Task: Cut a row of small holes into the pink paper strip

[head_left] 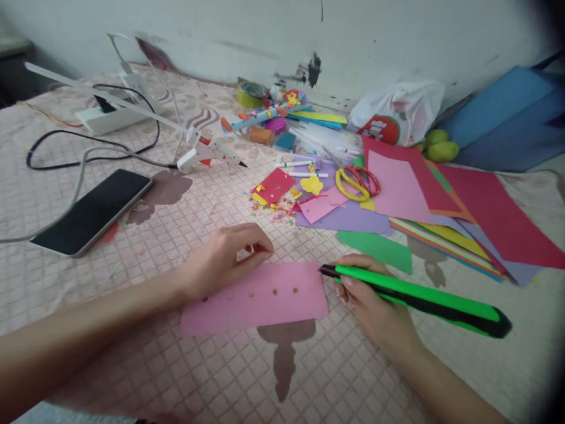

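A strip of pink paper (260,312) with a row of several small holes lies flat on the tablecloth in front of me. My left hand (227,259) rests over its upper left part, fingers curled and thumb drawn in toward them; nothing shows between the fingertips. In my right hand (375,300) is a green and black utility knife (419,294), gripped near its front. The black tip of the knife points left, close to the strip's upper right corner. Whether the tip touches the paper, I cannot tell.
A phone (95,212), a hot glue gun (207,152) and a power strip (110,115) with cables lie at left. Scissors (353,184), paper scraps (273,188) and coloured sheets (498,206) spread behind and right. A plastic bag (401,106) stands near the wall.
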Motion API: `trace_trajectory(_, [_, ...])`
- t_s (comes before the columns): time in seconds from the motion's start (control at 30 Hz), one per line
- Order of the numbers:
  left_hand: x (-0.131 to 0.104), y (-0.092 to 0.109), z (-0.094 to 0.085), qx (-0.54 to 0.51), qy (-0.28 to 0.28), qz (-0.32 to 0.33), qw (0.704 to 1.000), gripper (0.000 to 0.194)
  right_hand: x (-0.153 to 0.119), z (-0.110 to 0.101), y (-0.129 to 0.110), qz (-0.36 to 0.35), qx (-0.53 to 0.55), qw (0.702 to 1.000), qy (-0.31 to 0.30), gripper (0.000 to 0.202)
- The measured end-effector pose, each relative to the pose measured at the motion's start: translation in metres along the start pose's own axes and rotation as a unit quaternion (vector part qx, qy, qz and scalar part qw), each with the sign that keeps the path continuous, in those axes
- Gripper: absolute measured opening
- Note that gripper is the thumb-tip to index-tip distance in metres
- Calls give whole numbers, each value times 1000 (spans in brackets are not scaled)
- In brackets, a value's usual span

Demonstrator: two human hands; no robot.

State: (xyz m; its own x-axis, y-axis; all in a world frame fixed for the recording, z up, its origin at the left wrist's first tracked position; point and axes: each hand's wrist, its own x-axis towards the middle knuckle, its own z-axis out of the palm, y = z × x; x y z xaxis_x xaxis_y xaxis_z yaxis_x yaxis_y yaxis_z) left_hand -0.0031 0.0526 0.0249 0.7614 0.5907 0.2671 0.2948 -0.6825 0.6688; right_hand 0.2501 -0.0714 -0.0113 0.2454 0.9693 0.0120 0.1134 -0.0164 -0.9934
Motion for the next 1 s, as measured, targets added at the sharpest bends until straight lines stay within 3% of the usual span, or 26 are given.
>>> trace_trajectory(0.13, [-3, 9, 9, -54, -83, 102, 990, 17, -2, -8, -2, -34, -29, 999, 12, 20])
trace_trajectory(0.23, [-7, 8, 17, -40, -96, 138, 985, 15, -1, -8, -4, -47, -21, 999, 3, 28])
trace_trajectory(0.3, [-9, 6, 21, -15, -95, 142, 985, 15, 0, -6, -5, -50, 1, 999, -3, 30])
trace_trajectory(0.47, [-14, 4, 26, 61, -113, 130, 983, 56, 0, -7, -4, -33, 5, 999, 15, 29])
trace_trajectory(0.53, [-15, 3, 27, 65, -122, 124, 983, 62, 1, -9, -3, -27, 12, 999, 12, 28])
trace_trajectory(1.0, [-16, -4, 26, 42, -134, 119, 983, 60, 4, -6, 4, -18, 7, 1000, 8, 32])
